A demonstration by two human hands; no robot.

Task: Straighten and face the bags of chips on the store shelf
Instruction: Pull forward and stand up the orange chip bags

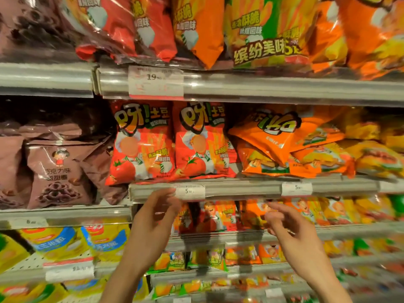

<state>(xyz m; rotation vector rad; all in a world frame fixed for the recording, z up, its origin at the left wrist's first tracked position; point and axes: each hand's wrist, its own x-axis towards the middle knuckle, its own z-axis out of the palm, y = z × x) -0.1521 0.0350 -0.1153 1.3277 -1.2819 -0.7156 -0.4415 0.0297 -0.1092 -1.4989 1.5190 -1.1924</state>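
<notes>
Two red tomato-flavour chip bags (142, 141) (200, 138) stand upright and face forward on the middle shelf (240, 186). To their right, orange chip bags (277, 136) lie tumbled, the top one flat and upside down. My left hand (153, 224) hovers below the shelf edge under the red bags, fingers relaxed and holding nothing. My right hand (290, 232) is raised below the orange bags, fingers loosely spread, also holding nothing. Both hands are blurred.
Brown chocolate-ring snack bags (56, 171) fill the shelf to the left. Large red and orange bags (196, 29) hang over the top shelf edge. Price tags (190, 191) (296, 188) sit on the shelf rail. Lower shelves hold yellow and orange bags (105, 239).
</notes>
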